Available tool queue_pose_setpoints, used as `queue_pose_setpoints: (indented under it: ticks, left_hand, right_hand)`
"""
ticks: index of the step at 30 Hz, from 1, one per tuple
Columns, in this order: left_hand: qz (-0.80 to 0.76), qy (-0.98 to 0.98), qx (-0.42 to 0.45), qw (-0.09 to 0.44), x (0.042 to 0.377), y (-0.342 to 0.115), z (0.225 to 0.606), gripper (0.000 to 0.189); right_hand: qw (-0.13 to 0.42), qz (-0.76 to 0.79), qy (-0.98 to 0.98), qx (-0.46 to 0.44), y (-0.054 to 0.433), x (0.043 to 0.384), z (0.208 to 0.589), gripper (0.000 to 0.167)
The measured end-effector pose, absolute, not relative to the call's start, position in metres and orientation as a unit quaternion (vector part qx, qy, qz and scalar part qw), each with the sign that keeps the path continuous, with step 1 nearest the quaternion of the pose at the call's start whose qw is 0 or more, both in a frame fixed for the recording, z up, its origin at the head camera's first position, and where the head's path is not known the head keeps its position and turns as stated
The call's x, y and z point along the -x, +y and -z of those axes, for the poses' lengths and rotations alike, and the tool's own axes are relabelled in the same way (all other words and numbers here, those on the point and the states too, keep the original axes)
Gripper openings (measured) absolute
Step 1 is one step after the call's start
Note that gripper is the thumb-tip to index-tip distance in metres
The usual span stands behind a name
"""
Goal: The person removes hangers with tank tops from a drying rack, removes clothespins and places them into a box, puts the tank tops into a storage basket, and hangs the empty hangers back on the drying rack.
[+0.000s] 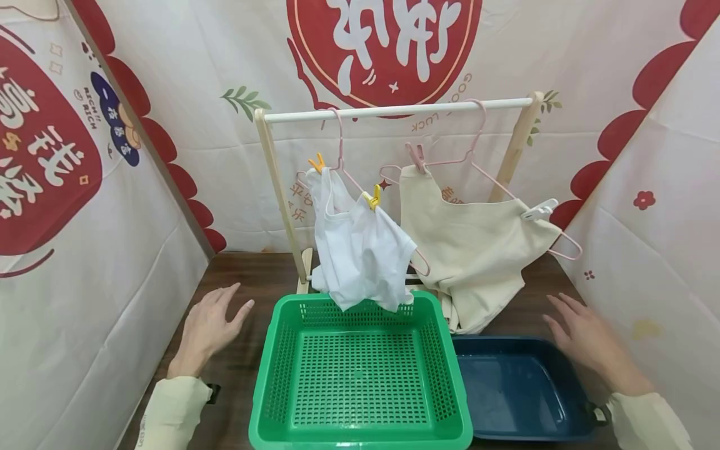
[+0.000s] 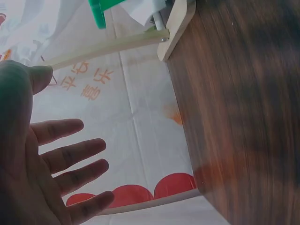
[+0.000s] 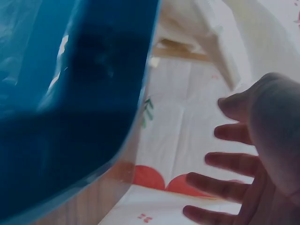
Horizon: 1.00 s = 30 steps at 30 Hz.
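My left hand (image 1: 209, 326) hovers over the left part of the table, fingers spread, holding nothing. Over on the right, my right hand (image 1: 585, 334) is beside the blue tray (image 1: 506, 431), its fingers apart and nothing in them. Between the hands stands a green basket (image 1: 360, 437) with perforated walls. A white garment (image 1: 360, 250) hangs behind it on a pink hanger (image 1: 340, 140), fastened with an orange clip (image 1: 317, 164) and a yellow clip (image 1: 374, 197). Right of that, a cream garment (image 1: 467, 244) hangs on another pink hanger (image 1: 478, 140) with a pink clip (image 1: 417, 156) and a white clip (image 1: 540, 210).
A rack with a white rod (image 1: 394, 112) and wooden posts (image 1: 281, 194) stands at the back of the dark wooden table (image 1: 236, 275). Printed cloth walls (image 1: 140, 262) enclose the table at the back and both sides. The blue tray partly sits behind the basket's right side.
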<state>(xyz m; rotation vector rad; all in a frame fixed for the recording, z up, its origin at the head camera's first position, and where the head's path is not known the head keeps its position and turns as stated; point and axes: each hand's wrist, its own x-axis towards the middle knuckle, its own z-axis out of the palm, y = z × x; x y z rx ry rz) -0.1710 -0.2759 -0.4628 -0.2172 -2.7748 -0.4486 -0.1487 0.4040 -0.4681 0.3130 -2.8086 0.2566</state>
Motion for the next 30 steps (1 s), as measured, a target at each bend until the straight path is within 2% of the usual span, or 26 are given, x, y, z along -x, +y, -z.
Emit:
queue_pose_setpoints:
  ticks: [6,13,19,24,30]
  left_hand:
    - [0.195,-0.971,0.061,0.124,0.168,-0.275,0.464,0.061]
    - [0.240,-0.965,0.046,0.092,0.163,-0.273,0.466,0.060]
    - [0.268,-0.958,0.051,0.085,0.161,-0.270,0.468,0.058]
    - [0.308,-0.947,0.053,0.072,0.160,-0.266,0.470,0.054]
    - [0.353,-0.932,0.067,0.044,0.158,-0.258,0.474,0.046]
  right_hand:
    - [0.155,-0.104,-0.976,-0.115,0.392,0.144,0.457,0.041]
    - [0.068,-0.100,-0.989,-0.089,0.375,0.139,0.437,0.040]
    - [0.011,-0.103,-0.991,-0.080,0.364,0.137,0.424,0.042]
    - [-0.007,-0.106,-0.991,-0.079,0.357,0.137,0.418,0.041]
    - [-0.024,-0.132,-0.987,-0.087,0.350,0.137,0.412,0.032]
